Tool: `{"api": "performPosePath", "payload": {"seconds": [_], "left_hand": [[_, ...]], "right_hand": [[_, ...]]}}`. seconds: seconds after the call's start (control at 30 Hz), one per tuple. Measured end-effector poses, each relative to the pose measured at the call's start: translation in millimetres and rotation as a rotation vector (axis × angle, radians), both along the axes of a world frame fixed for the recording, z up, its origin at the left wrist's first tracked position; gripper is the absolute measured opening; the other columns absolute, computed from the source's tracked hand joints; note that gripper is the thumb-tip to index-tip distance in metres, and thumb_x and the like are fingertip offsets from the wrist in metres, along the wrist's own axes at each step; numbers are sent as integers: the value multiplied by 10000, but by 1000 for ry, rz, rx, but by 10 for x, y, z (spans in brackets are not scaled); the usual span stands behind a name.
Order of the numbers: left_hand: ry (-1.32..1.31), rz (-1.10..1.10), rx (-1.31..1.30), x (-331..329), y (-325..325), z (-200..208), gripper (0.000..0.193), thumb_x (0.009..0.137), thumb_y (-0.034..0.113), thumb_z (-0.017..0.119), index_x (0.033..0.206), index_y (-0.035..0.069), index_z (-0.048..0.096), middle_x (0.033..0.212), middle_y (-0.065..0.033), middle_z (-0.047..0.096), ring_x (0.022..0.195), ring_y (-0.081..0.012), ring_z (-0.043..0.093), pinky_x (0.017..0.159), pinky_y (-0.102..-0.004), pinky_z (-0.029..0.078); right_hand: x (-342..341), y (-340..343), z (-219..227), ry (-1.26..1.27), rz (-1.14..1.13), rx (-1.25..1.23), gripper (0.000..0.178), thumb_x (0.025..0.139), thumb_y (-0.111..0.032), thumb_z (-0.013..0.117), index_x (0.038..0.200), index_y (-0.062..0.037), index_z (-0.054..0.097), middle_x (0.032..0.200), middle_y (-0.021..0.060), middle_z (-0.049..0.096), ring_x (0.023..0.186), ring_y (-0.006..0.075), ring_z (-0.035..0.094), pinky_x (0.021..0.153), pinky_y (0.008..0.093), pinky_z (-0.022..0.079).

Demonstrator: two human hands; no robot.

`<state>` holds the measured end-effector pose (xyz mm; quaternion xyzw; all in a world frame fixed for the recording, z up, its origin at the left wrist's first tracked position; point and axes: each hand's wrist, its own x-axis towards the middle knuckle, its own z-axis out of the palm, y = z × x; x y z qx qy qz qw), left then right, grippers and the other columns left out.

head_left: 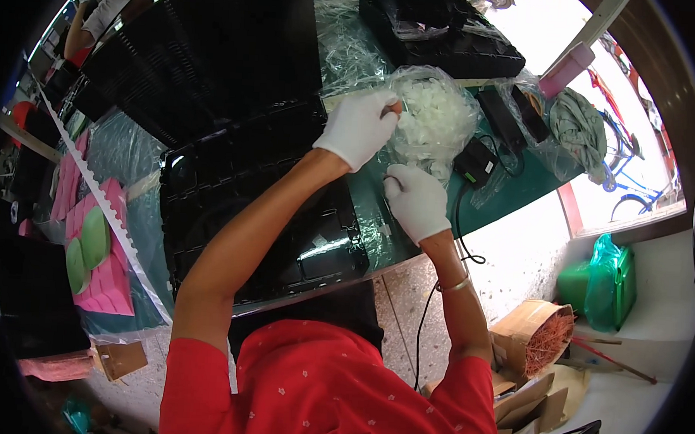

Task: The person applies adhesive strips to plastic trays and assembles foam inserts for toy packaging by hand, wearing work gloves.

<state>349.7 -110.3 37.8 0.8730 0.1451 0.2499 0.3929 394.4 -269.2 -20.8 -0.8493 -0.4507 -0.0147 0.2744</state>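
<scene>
Both my hands wear white gloves. My left hand (359, 126) is at the edge of a clear plastic bag (437, 116) full of small white pieces, with its fingers pinched on something small and brownish at the bag's opening. My right hand (416, 201) rests on the green table (378, 218) just below the bag, fingers curled; what it holds is hidden. A black moulded plastic tray (239, 204) lies under my left forearm.
Stacked black trays (207, 48) fill the upper left. A black device (441, 31) and small black adapters (478, 161) with a cable lie beyond the bag. Pink sheets (98, 253) lie left, a green bag (604, 279) and cardboard boxes (536, 334) on the floor right. Another person (100, 12) sits at the far top left.
</scene>
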Motion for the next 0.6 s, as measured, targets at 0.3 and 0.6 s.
{"api": "performPosePath", "payload": {"seconds": [0.3,0.6], "left_hand": [[-16,-47,146,341,80,-380,327,853,99,612,1170,21,610,1218,-155,583,904,-275,630,815,-346,501],[127,-139,315,-399,-20,-51,269,884,146,560,1124,48,633,1193,-125,606,1040,-313,622,901,-368,500]], "right_hand": [[826,70,356,-179,-103,314,250,831,-12,560,1056,-46,663,955,183,656,890,362,638,776,405,503],[735,-102,516,-346,-66,177,256,813,-89,587,1056,-73,669,1076,131,646,938,346,629,804,416,509]]}}
